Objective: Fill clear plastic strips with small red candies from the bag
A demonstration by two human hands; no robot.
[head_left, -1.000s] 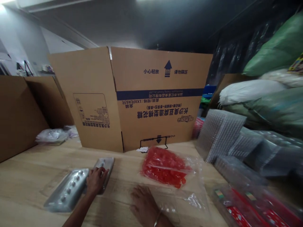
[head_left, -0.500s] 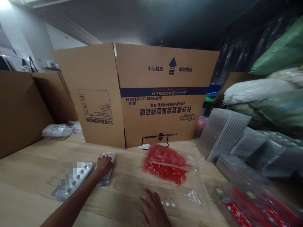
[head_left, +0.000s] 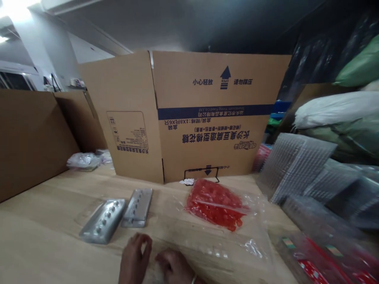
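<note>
Close to the table's near edge, my left hand (head_left: 134, 258) is curled, its thumb and fingertips brought together in a loop. Beside it, a small gap apart, my right hand (head_left: 175, 266) has its fingers bent inward. A faint clear shape shows low between the hands; what they hold, if anything, cannot be made out. Beyond my left hand lie two groups of silvery clear plastic trays with rows of bumps, the left trays (head_left: 103, 221) and the narrower right trays (head_left: 137, 208). A clear bag of red pieces (head_left: 214, 203) rests ahead of my right hand.
A large cardboard box (head_left: 213, 154) stands across the back of the wooden table (head_left: 50, 228). Stacked clear plastic trays (head_left: 299, 165) rise at the right, with red-printed packets (head_left: 314, 260) nearer me. Another cardboard panel (head_left: 32, 138) stands left, by small plastic packets (head_left: 84, 161).
My left hand has left the narrower trays and come back toward me. My right hand has moved left and curled its fingers. The view has shifted slightly left.
</note>
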